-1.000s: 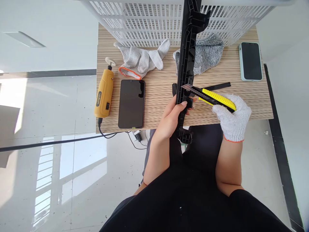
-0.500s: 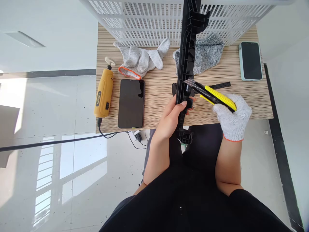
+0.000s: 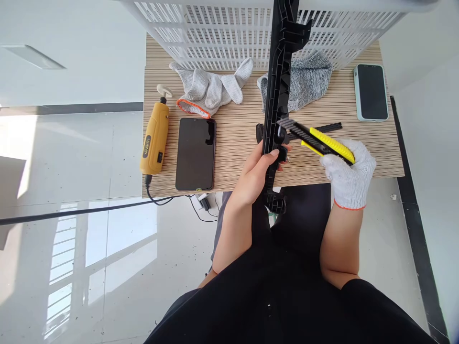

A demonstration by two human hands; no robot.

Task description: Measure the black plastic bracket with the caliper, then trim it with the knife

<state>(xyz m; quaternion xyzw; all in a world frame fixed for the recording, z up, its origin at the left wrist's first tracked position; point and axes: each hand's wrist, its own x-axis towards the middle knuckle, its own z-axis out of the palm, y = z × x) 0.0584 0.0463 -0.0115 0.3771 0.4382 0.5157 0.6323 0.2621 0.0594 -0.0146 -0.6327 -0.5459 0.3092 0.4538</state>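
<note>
My bare left hand (image 3: 260,167) is wrapped round the lower part of a long black plastic part (image 3: 277,86), ribbed and fitted with side brackets. The part stretches from over my lap up across the white basket. In a white knitted glove, my right hand (image 3: 350,167) grips a yellow and black utility knife (image 3: 328,144). The knife's blade is extended and points up and left, its tip at the right edge of the black part; I cannot tell whether they touch. Behind the knife, thin black strips (image 3: 330,127) lie on the table.
A white slatted basket (image 3: 222,36) stands along the table's (image 3: 236,134) back. On the tabletop are a white glove (image 3: 215,88), a grey knitted piece (image 3: 310,81), a yellow rotary tool (image 3: 155,138) with its cable, a dark tablet (image 3: 195,155) and a phone (image 3: 371,91).
My right hand and the knife have shifted slightly right, drawing the blade tip a little away to the right. My left hand and the black part have hardly moved.
</note>
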